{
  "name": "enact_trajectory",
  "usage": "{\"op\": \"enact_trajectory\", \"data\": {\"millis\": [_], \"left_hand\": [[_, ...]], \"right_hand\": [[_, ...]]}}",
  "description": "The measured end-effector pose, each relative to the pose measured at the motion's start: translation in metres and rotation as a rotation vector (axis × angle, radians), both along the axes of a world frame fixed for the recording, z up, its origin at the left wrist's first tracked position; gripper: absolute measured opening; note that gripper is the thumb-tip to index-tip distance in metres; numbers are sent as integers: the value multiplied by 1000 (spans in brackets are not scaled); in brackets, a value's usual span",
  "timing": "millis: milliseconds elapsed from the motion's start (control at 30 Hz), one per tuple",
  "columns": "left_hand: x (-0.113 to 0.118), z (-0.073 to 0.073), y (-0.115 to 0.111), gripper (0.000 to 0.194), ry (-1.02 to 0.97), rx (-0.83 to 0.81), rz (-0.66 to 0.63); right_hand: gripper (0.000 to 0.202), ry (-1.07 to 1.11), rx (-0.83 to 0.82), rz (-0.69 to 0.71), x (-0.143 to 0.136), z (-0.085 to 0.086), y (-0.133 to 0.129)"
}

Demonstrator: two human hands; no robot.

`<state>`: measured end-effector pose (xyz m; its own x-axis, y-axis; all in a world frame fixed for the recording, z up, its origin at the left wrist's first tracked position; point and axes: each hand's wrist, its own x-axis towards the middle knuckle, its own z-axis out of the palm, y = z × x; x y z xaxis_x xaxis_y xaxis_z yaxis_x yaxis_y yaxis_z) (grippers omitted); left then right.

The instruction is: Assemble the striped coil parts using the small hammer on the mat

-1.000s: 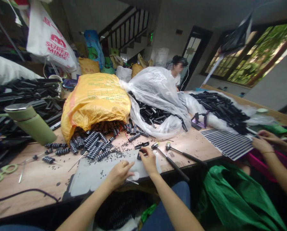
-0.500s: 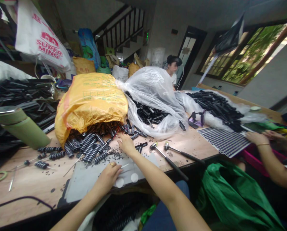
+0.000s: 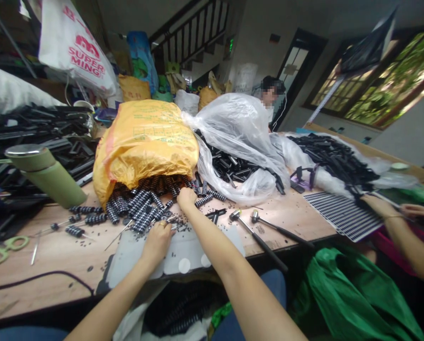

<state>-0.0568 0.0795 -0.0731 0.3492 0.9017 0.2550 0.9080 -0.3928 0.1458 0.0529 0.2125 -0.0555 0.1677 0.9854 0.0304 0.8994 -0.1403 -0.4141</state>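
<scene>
My left hand point(image 3: 157, 240), a ring on one finger, rests low over the grey mat point(image 3: 144, 258) with its fingers curled together. A thin pale rod pokes out at its fingertips, mostly hidden. Beyond it, my right hand point(image 3: 186, 197) is closed at the edge of a pile of black-and-white ribbed cylinders point(image 3: 144, 213). Its fingertips are out of sight, so whatever they grip does not show. The cylinders spill from the mouth of a yellow sack point(image 3: 148, 147). Small dark rings lie scattered around both hands.
Two hammers point(image 3: 257, 239) lie to the right, near the table edge. A green flask point(image 3: 50, 177) and green-handled scissors point(image 3: 7, 251) are on the left. Clear plastic bags point(image 3: 247, 128) hold black parts. At right, a co-worker's hand point(image 3: 377, 206) is over a checkered sheet point(image 3: 339, 215).
My left hand has moved up toward the pile, and less of the rod shows. My right hand has moved slightly farther into the cylinders. The whole view has shifted, with things appearing farther right.
</scene>
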Motion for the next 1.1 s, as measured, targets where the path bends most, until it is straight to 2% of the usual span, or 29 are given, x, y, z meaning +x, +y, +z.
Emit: {"op": "enact_trajectory", "data": {"millis": [167, 267, 367, 433, 567, 667, 767, 867, 933, 1033, 1100], "left_hand": [[-5, 3, 14, 18, 24, 106, 87], [-4, 9, 11, 31, -35, 286, 73], [3, 19, 0, 39, -13, 448, -129], [11, 27, -8, 41, 36, 475, -306], [21, 34, -21, 43, 96, 371, -617], [18, 30, -27, 39, 103, 287, -698], [7, 21, -31, 30, 49, 258, -638], [-3, 10, -32, 24, -71, 234, -531], [-7, 3, -30, 23, -148, 220, -406], [-8, -5, -25, 25, -190, 194, -183], [-7, -8, -20, 27, -152, 176, -115]], "right_hand": [[17, 105, 3, 71, 19, 8, -25], [11, 214, 38, 179, 41, 11, -54], [8, 344, 28, 302, 63, 12, -88], [5, 429, -16, 379, 76, 12, -109], [3, 579, -153, 492, 95, 10, -144], [2, 668, -241, 533, 106, 9, -158], [10, 692, -294, 592, 113, 8, -155], [22, 476, -156, 597, 105, 9, -131], [28, 349, -26, 535, 88, 9, -106], [24, 255, 96, 464, 55, 8, -68], [21, 192, 127, 458, 35, 6, -50]]}}
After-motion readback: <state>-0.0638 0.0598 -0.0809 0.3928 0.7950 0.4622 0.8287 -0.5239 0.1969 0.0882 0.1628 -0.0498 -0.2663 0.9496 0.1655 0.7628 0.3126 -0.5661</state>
